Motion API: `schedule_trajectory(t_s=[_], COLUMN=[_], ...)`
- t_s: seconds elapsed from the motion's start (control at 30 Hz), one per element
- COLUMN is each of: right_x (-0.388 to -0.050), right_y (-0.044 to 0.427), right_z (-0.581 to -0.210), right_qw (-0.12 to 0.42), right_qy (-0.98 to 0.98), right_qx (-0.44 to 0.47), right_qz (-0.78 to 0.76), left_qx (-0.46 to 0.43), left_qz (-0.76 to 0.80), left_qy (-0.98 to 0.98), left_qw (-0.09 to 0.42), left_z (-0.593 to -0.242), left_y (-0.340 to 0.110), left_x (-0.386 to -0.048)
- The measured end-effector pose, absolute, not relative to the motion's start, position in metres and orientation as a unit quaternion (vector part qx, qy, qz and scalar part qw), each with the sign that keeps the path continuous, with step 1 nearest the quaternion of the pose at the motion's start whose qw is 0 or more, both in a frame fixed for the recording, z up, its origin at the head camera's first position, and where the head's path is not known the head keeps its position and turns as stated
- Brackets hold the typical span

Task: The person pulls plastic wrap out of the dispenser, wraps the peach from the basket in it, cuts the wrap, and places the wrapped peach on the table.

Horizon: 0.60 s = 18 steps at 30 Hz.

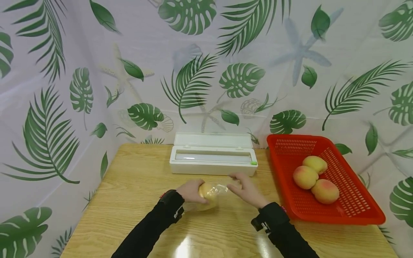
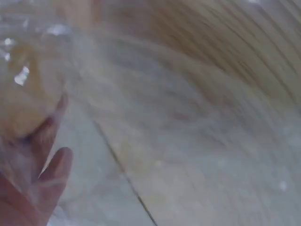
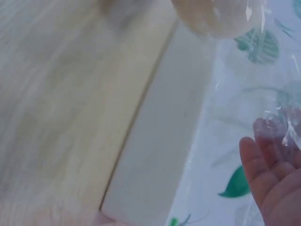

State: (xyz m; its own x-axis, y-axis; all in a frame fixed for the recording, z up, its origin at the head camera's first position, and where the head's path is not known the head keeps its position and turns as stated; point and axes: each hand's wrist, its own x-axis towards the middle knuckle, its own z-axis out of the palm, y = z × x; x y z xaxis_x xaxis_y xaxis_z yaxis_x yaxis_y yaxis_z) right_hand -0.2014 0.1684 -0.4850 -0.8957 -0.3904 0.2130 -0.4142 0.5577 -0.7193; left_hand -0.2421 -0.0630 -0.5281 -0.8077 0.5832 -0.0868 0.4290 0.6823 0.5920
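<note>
The left hand (image 1: 192, 192) grips a peach (image 1: 206, 191) in clear film (image 1: 222, 189) mid-desk (image 1: 138, 172); the right hand (image 1: 247, 191), fingers loosely extended, meets the film. Wrapping seems underway; folding the loose film snugly should follow. Beyond is a white box (image 1: 213, 168); right, a red basket (image 1: 338, 218).

Backdrop (image 1: 148, 89): pale cloth, and what a show, green leaves (image 1: 242, 80), starfish (image 1: 301, 53), shells (image 1: 166, 123)!
Corner (image 1: 100, 79): cloth bending round at the left!
Table (image 1: 135, 172): light wood grain, right up near the cloth!
Shine: 2 bright streaks (image 1: 183, 248) on the tabletop!
</note>
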Motion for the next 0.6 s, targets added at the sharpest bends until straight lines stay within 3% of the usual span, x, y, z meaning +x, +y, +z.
schedule_trajectory(t_s=[0.17,0.37,0.6], right_x=[-0.202,-0.214,-0.213], right_y=[0.177,0.187,0.179], right_z=[-0.452,-0.452,-0.433], right_qw=[0.031,-0.017,-0.070], right_qy=[-0.840,-0.811,-0.804], right_qx=[0.189,0.194,0.221], right_qz=[0.508,0.552,0.548], left_qx=[0.197,0.137,0.173], left_qz=[0.489,0.619,0.620], left_qy=[0.845,0.762,0.749], left_qw=[0.087,0.135,0.155], left_z=[-0.511,-0.498,-0.488], left_y=[-0.074,-0.081,-0.081], left_x=[-0.239,-0.228,-0.209])
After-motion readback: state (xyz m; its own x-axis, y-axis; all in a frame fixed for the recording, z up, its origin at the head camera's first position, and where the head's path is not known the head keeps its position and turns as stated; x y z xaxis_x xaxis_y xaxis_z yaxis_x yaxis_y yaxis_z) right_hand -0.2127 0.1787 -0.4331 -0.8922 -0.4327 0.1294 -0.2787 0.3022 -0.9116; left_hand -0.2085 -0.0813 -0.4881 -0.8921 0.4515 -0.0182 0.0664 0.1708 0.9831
